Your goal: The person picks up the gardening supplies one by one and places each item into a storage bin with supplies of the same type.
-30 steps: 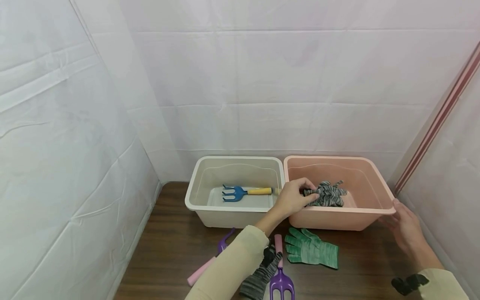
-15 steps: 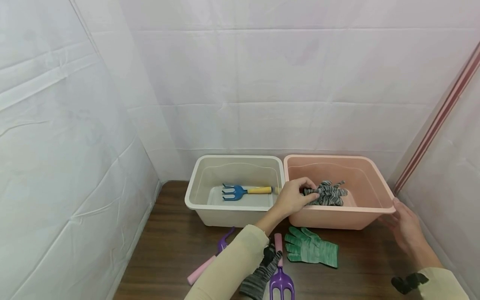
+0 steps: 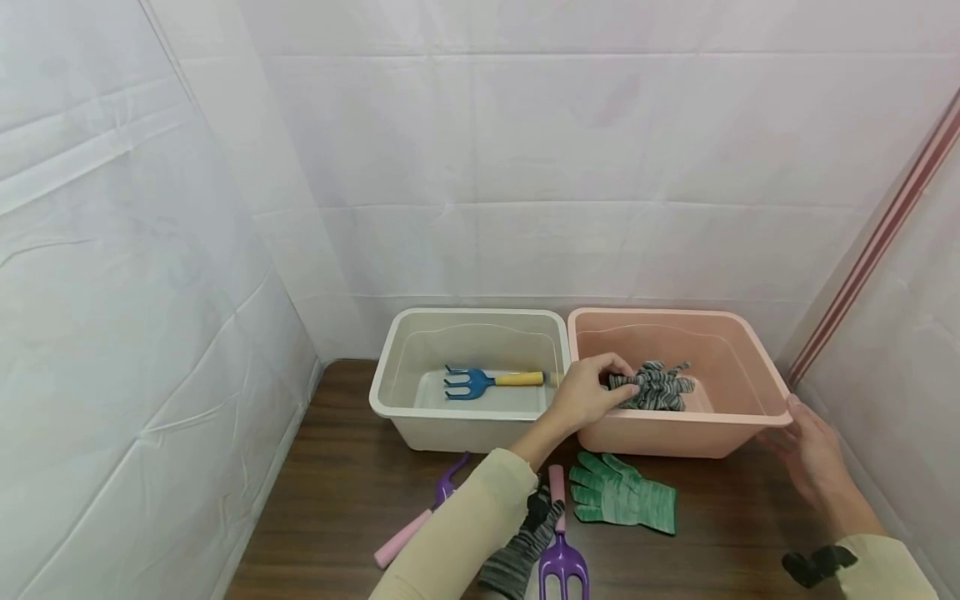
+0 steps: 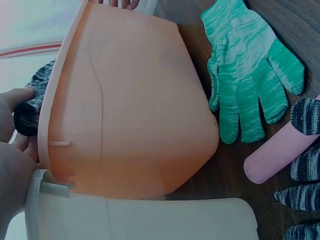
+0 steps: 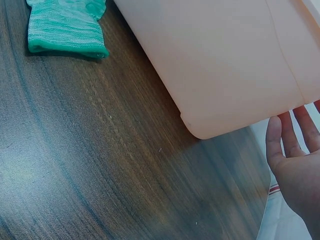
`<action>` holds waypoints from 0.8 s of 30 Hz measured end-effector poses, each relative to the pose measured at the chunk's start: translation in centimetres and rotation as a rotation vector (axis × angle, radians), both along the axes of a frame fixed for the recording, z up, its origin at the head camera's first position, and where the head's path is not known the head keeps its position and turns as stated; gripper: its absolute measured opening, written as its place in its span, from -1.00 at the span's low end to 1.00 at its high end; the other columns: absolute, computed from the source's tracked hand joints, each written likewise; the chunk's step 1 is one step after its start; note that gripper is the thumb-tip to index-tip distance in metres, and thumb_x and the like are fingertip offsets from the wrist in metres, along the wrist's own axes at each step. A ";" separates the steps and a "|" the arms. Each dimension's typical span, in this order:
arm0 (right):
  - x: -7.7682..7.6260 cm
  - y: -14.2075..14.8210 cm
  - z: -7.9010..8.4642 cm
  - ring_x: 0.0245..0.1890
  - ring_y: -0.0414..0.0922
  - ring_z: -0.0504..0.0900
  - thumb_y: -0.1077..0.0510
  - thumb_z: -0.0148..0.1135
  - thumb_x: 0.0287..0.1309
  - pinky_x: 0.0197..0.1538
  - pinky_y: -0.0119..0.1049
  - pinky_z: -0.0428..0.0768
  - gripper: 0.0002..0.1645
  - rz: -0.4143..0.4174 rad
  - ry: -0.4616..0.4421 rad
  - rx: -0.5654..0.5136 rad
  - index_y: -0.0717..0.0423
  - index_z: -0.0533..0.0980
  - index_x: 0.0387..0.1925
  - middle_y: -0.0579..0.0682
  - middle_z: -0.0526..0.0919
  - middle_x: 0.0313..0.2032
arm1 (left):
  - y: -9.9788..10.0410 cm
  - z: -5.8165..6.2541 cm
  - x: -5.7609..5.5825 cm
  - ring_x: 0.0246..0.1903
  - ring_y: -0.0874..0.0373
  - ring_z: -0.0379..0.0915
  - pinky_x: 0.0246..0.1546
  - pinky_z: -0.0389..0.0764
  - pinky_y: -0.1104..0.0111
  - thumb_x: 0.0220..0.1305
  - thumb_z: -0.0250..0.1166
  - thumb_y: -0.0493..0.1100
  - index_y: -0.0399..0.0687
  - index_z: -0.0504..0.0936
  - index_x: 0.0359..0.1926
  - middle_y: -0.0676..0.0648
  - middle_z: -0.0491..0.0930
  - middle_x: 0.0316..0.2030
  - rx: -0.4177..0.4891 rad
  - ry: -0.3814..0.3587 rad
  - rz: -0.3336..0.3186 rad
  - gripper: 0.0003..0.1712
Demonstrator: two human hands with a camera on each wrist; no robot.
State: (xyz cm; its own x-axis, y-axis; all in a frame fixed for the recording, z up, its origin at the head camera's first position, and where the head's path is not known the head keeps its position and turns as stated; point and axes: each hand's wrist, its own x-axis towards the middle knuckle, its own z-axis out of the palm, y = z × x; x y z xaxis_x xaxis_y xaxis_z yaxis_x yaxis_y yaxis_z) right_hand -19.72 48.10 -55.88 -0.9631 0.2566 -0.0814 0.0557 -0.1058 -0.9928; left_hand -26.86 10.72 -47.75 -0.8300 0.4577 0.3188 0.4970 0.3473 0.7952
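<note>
Over the near left part of a peach-coloured plastic bin (image 3: 675,437), my left hand (image 3: 587,398) pinches a black-and-grey knit glove (image 3: 662,388). The glove lies bunched inside the bin, its loose fingers spread to the right. In the left wrist view, the bin's front wall hides most of this glove (image 4: 37,82), and the thumb presses on it. At the bin's right end, my right hand (image 3: 812,457) touches the outer wall below the rim with fingers extended. The right wrist view shows those fingers (image 5: 306,127) straight along the end wall, their tips partly hidden.
A cream bin (image 3: 465,425) stands against the peach one, holding a blue hand rake (image 3: 472,384) with a yellow handle. In front lie a green glove (image 3: 622,496), another black-and-grey glove (image 3: 517,558), a purple fork (image 3: 564,567) and a pink-handled purple tool (image 3: 405,537). White sheeting encloses the table.
</note>
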 end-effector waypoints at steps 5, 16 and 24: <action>0.0 0.1 -0.1 0.19 -0.34 0.50 -0.28 0.05 0.59 -0.06 -0.46 0.68 -0.12 -0.006 -0.003 -0.008 -0.01 0.09 0.69 -0.10 0.20 0.62 | 0.0 0.0 0.1 -0.10 0.38 0.55 -0.07 0.54 0.51 0.41 0.48 -0.04 0.17 0.72 -0.09 0.12 0.74 -0.05 -0.001 -0.003 -0.006 -0.87; 0.2 0.1 -0.1 0.26 -0.30 0.46 -0.28 0.02 0.60 -0.05 -0.48 0.66 -0.13 0.000 0.003 0.011 -0.03 0.08 0.69 -0.09 0.15 0.64 | 0.0 0.1 0.0 0.20 0.19 0.59 0.24 0.57 0.33 0.42 0.47 -0.03 0.09 0.65 0.25 -0.02 0.68 0.20 0.075 -0.041 -0.057 -0.56; 0.0 0.1 -0.3 0.32 -0.27 0.42 -0.31 0.02 0.59 -0.08 -0.50 0.63 -0.13 -0.011 -0.019 0.022 -0.08 0.08 0.70 -0.09 0.13 0.65 | -0.1 0.1 -0.1 0.26 0.15 0.57 0.26 0.50 0.44 0.40 0.48 -0.01 0.12 0.64 0.30 -0.01 0.66 0.24 0.083 -0.052 -0.058 -0.51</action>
